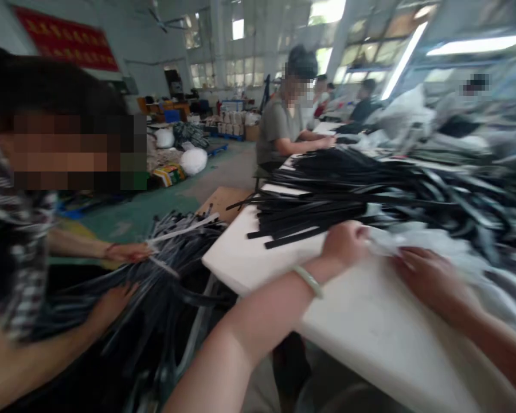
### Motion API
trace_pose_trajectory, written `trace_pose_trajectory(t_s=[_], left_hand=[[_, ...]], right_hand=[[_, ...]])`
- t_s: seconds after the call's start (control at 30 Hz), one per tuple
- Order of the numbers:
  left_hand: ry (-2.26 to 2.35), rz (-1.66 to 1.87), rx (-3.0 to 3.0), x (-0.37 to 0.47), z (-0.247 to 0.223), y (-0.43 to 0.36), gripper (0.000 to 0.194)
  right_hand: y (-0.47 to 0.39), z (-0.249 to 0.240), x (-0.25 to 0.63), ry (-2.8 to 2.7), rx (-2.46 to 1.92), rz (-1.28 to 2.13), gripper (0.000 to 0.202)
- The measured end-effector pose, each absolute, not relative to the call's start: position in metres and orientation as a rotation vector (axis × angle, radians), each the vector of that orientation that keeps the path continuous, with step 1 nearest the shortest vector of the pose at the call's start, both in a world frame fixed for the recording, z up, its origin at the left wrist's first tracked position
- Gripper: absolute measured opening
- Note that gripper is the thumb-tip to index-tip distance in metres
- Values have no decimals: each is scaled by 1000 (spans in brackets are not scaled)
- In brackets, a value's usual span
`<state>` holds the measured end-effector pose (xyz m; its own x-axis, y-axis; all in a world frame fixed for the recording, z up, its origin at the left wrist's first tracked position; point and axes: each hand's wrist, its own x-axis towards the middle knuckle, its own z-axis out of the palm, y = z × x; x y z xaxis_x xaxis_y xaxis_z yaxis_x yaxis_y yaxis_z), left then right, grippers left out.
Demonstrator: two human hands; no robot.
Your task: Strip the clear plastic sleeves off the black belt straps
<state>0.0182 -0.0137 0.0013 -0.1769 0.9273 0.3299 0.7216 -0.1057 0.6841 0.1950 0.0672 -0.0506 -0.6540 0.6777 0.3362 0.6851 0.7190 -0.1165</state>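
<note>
My left hand (pixel 345 245), with a pale bangle (pixel 308 281) on its wrist, is closed over the white table. Its fingers grip the edge of a sheet of thin, whitish plastic film (pixel 438 241); motion blurs the fingertips. To its right, my right hand (pixel 432 281) has its thumb and fingers closed on the same crumpled film. The film spreads rightward beyond both hands. Just behind it lies a large heap of flat black strips (pixel 309 209), their cut ends pointing left.
The white table (pixel 258 258) has a corner at left. Beside it, a co-worker's hands (pixel 129 252) hold a bundle of dark strips (pixel 184 241). Another person (pixel 284 126) works at the far side. Clear plastic and fabric piles (pixel 456 143) stand at back right.
</note>
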Motion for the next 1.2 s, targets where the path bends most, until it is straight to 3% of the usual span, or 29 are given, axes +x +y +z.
trace_pose_trajectory(t_s=[0.13, 0.3, 0.5, 0.63, 0.8, 1.0, 1.2], left_hand=[[1908, 1195, 1708, -26, 17, 0, 26], [1823, 947, 1703, -64, 16, 17, 25], [1804, 692, 1631, -63, 2, 19, 28], [1710, 615, 1674, -50, -4, 15, 28], [1553, 574, 1797, -41, 0, 11, 23], [1671, 568, 1733, -80, 14, 8, 29], [1843, 714, 1602, -97, 19, 9, 23]], right_hand=[[100, -37, 214, -2574, -1297, -102, 33], [124, -31, 210, -2501, -1488, -7, 28], [94, 19, 219, -2645, -1330, 270, 40], [56, 44, 189, -2715, -1235, 363, 15], [32, 6, 124, -2347, -925, 561, 41], [47, -29, 120, -2416, -877, 627, 17], [63, -25, 136, -2392, -978, 594, 22]])
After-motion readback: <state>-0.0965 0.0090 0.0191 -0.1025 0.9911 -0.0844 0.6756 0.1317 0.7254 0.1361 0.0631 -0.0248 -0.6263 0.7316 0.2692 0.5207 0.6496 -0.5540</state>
